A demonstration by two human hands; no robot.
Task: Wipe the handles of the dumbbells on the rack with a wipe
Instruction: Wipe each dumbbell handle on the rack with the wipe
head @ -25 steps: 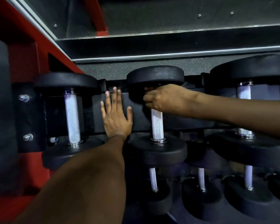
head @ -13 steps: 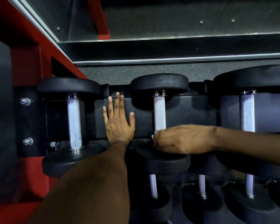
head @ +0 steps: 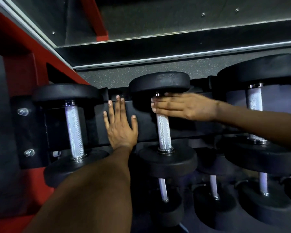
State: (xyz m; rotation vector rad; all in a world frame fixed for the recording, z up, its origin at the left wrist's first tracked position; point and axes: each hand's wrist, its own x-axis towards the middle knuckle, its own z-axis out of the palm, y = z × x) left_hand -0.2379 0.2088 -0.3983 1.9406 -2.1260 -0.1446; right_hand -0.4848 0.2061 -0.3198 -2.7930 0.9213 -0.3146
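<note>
Three black dumbbells lie on the rack's top tier, each with a knurled silver handle. My right hand (head: pixel 183 106) is wrapped over the upper end of the middle dumbbell's handle (head: pixel 164 132), just under its far head; the hand is blurred and no wipe shows. My left hand (head: pixel 119 125) presses flat with spread fingers on the black rack rail (head: pixel 146 121), between the left dumbbell's handle (head: pixel 74 130) and the middle one. The right dumbbell's handle (head: pixel 254 101) is partly hidden behind my right forearm.
A lower tier holds several smaller dumbbells (head: pixel 263 185) with thin handles. The red rack frame (head: pixel 20 76) with bolts rises at the left. Speckled grey floor (head: pixel 141 71) and a mirror edge lie beyond the rack.
My right hand slid from the near end of the middle handle back up to its far end. The left hand stayed flat on the rail.
</note>
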